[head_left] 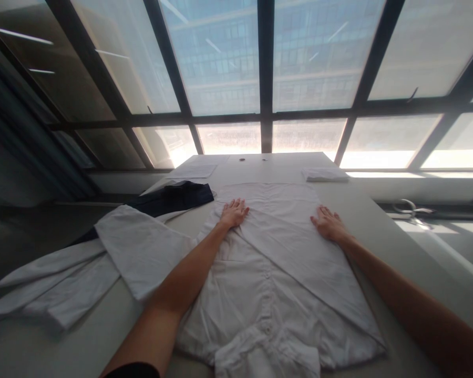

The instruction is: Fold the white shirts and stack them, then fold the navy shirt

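A white button-up shirt (244,283) lies spread on the white table, its collar toward me and its hem at the far side. Its right-hand sleeve is laid diagonally across the body, while the other sleeve (142,247) stretches out to the left. My left hand (234,212) rests flat on the shirt left of the middle, fingers spread. At the shirt's right edge, my right hand (329,223) lies with its fingers stretched out, partly on the cloth. Neither hand grips anything.
Dark folded clothing (177,198) and more white cloth (63,283) lie at the left, hanging toward the table's edge. A folded white stack (325,174) sits far right and flat white sheets (193,171) far left. Large windows (266,79) stand behind the table (350,205).
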`<state>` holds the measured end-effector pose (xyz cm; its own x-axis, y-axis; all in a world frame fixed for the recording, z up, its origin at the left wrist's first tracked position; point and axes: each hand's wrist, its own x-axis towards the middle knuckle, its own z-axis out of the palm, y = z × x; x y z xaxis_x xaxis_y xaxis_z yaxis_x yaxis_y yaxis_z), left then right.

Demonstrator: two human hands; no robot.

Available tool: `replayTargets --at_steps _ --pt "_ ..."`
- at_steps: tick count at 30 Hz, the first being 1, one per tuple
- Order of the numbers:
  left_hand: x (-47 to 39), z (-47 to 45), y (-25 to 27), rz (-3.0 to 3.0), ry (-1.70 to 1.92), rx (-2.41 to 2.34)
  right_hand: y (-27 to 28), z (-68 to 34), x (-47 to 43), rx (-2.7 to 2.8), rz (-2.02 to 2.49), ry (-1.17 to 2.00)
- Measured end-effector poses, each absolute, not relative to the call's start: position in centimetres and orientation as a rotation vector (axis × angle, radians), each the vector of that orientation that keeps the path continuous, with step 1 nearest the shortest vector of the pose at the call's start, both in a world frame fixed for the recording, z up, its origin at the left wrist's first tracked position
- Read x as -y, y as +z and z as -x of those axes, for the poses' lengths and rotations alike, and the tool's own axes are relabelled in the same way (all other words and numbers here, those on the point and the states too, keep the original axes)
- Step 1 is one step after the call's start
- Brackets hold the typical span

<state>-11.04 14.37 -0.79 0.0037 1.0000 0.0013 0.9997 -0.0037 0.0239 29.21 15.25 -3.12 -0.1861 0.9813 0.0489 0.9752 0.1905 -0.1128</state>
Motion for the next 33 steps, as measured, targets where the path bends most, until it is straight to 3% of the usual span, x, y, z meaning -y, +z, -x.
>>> replayTargets --at_steps 8,14,27,33 --pt "-14.3 10.8 -0.8 -2.221 0.034 -2.207 -0.9 -25.8 -12.5 2.289 1.647 -0.107" --pt "-14.3 10.9 -0.9 -2.219 0.048 -2.202 -2.4 -23.0 -10.2 2.662 1.265 0.153" --pt "-14.3 10.9 -0.8 -2.227 0.049 -2.204 -2.6 -28.3 -14.3 2.332 1.964 0.062" --pt "-14.2 10.8 -0.7 -2.211 0.042 -2.199 -3.0 -29.8 -14.8 2.179 2.047 0.083"
